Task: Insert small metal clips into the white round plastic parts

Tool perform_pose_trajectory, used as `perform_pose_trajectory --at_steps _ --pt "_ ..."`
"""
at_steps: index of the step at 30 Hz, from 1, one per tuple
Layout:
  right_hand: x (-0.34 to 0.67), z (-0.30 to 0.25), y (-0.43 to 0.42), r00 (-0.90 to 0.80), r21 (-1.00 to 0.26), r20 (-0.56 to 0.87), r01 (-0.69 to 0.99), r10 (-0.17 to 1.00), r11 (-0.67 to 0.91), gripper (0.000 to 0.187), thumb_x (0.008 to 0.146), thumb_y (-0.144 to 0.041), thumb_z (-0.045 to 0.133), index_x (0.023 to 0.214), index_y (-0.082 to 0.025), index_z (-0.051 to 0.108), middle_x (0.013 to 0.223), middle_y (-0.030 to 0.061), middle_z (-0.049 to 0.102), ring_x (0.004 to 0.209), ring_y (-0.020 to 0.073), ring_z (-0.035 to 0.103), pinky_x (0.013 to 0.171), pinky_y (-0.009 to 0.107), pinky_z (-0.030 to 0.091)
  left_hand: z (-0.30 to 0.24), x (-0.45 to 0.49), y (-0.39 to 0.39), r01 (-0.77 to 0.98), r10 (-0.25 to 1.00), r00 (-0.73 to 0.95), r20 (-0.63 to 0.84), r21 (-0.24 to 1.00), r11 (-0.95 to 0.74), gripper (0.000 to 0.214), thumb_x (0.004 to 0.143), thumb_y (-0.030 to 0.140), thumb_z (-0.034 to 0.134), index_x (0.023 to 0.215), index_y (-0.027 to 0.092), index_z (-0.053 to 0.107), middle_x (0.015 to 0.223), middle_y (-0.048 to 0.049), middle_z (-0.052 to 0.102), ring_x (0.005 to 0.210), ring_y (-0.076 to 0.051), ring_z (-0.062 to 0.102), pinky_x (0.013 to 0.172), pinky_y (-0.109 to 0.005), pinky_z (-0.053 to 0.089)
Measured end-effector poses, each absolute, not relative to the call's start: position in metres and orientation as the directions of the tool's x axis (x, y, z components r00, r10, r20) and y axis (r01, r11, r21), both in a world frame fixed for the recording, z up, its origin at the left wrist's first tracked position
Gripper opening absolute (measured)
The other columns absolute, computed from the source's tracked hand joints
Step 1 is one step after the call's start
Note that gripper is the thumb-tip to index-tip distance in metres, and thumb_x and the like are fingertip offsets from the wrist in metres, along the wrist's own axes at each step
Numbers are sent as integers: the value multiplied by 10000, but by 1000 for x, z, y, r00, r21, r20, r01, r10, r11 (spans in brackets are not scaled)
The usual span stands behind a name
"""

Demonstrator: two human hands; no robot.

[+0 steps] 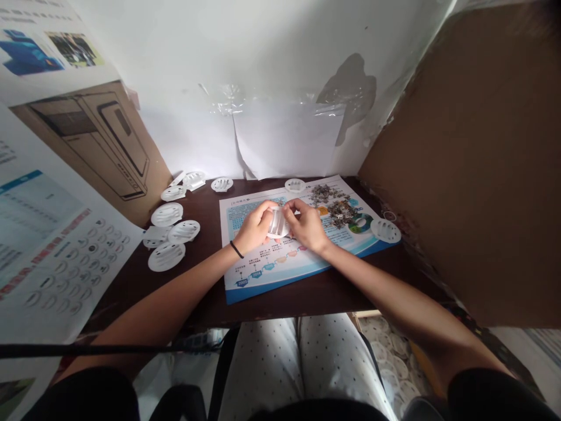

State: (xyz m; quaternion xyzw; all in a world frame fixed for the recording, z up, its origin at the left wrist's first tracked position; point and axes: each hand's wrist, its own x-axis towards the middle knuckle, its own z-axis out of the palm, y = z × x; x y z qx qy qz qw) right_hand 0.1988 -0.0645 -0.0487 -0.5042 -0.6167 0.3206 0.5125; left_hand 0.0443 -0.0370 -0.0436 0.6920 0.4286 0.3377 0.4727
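A round white slotted plastic piece (277, 223) is held over the printed sheet (245, 257). My left hand (255, 225) grips its left side, thumb on top. From the right, my right hand (305, 222) has its fingers closed at the piece's upper right edge; whether a small part is pinched there I cannot make out. Just beyond the right hand lie two heaps of small metal parts, a far heap (323, 195) and a near heap (342, 214). A similar white piece (295, 185) rests at the sheet's far edge, and another white piece (385, 230) at its right corner.
Several white pieces (167, 214) lie at the left of the dark table (205, 286). A cardboard box (100, 140) walls the left, a brown cardboard panel (477, 164) the right, and a white wall (263, 52) the back. Below the table, many white pieces (394, 362) fill a container.
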Motion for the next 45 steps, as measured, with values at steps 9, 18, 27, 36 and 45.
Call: perform_pose_trajectory --at_steps 9,18,27,36,45 --pt "201 -50 -62 37 -884 343 350 938 310 215 876 -436 503 826 -230 539 621 -8 561 591 156 558 544 278 402 -40 44 -41 319 914 395 86 921 -224 215 969 322 364 1046 212 532 446 71 533 326 -98 498 337 -175 311" --pt "204 -47 -62 -17 -876 323 373 946 306 197 851 -421 513 830 -226 530 657 -10 558 591 138 501 564 280 381 -38 42 -41 431 917 376 137 850 -304 267 955 240 361 1075 197 595 425 80 497 363 -115 572 369 -172 350" --pt "205 -49 -59 -27 -833 423 382 906 401 201 860 -421 520 787 -234 499 666 -21 516 617 138 466 614 299 377 -42 42 -39 243 899 433 67 951 -189 330 949 386 434 1173 199 587 777 -10 626 538 -97 612 410 -178 463" --pt "211 -48 -55 75 -846 466 328 881 420 155 810 -370 560 762 -239 493 737 -4 540 700 156 497 708 320 428 -55 43 -34 329 870 487 73 908 -260 399 959 497 440 1174 175 538 812 -11 618 533 -85 644 454 -172 434" --pt "211 -52 -55 71 -843 455 356 888 404 155 778 -340 609 732 -241 499 728 -5 538 700 158 485 725 333 430 -52 45 -39 500 889 436 141 783 -369 300 980 383 393 1121 159 534 636 18 641 454 -88 595 488 -201 430"
